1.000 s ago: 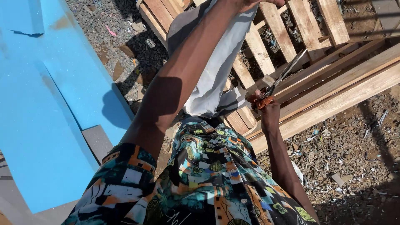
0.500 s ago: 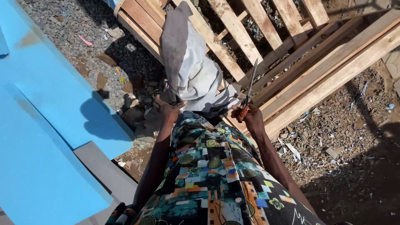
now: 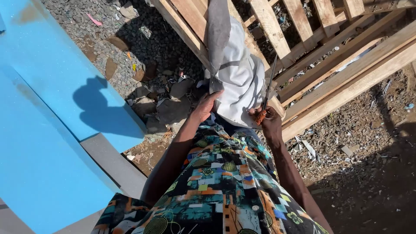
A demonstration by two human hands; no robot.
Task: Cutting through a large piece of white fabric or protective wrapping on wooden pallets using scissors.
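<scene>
A piece of white and grey cloth (image 3: 236, 73) hangs down over my lap in front of a stack of wooden pallets (image 3: 303, 47). My left hand (image 3: 207, 105) pinches the lower edge of its grey strip. My right hand (image 3: 268, 120) grips scissors (image 3: 267, 89) with orange handles, blades pointing up beside the right edge of the cloth. A patterned, many-coloured garment (image 3: 221, 186) covers my lap below both hands.
Bright blue painted panels (image 3: 47, 112) with a grey edge fill the left side. Gravel, stones and scraps of litter (image 3: 147, 65) cover the ground ahead and to the right of the pallets, where dark shadow falls (image 3: 372, 186).
My left arm has come down from high on the cloth to its lower edge. The scissors have swung upright, and the cloth now hangs straighter.
</scene>
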